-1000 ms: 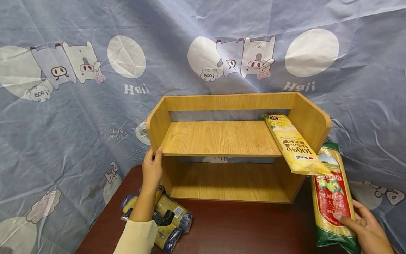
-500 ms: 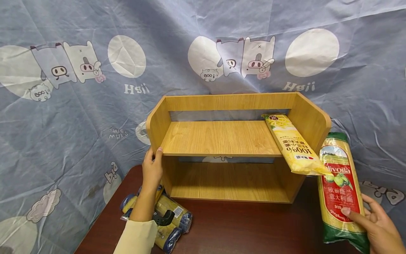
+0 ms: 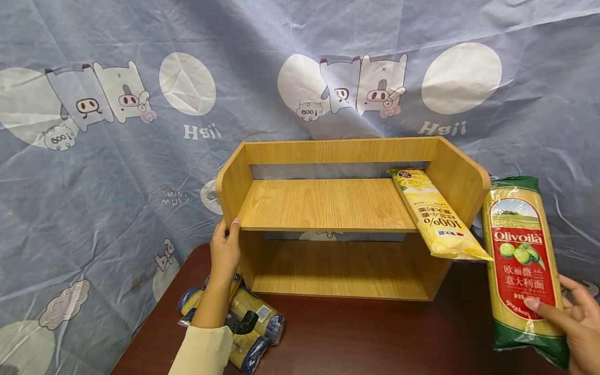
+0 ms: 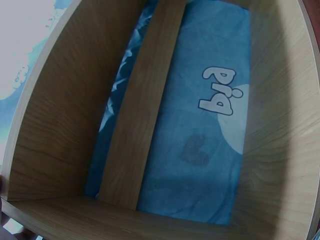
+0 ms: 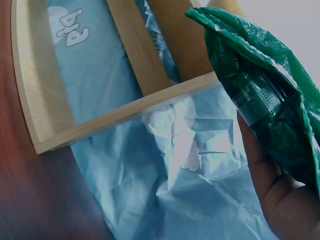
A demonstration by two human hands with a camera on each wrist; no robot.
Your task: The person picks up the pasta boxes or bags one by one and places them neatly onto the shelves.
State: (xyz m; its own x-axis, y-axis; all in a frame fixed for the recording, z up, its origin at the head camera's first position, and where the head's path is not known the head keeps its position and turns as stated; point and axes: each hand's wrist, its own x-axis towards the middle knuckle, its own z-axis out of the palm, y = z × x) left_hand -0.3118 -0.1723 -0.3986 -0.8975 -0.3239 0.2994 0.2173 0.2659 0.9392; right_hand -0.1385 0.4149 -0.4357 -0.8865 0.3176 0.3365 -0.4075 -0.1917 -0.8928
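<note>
My right hand (image 3: 574, 317) holds an Olivoilà spaghetti packet (image 3: 522, 271) by its lower right side, thumb across the red label. The packet stands nearly upright in the air, right of the wooden shelf (image 3: 323, 205). In the right wrist view the packet's green end (image 5: 265, 95) covers part of that hand. My left hand (image 3: 226, 247) grips the left side panel of the shelf at the upper board's front corner. A yellow pasta packet (image 3: 428, 213) lies on the upper board along the right panel, its near end jutting past the front edge.
Several blue-and-yellow pasta packets (image 3: 255, 312) lie on the dark red table (image 3: 356, 333), partly behind my left forearm. A blue cloth (image 3: 117, 182) with cartoon prints hangs behind the shelf. The shelf's lower board (image 3: 337, 271) sits just above the table.
My right hand has moved up and to the right with the spaghetti packet, which now shows almost fully beside the shelf. The left hand and the yellow packet have stayed put.
</note>
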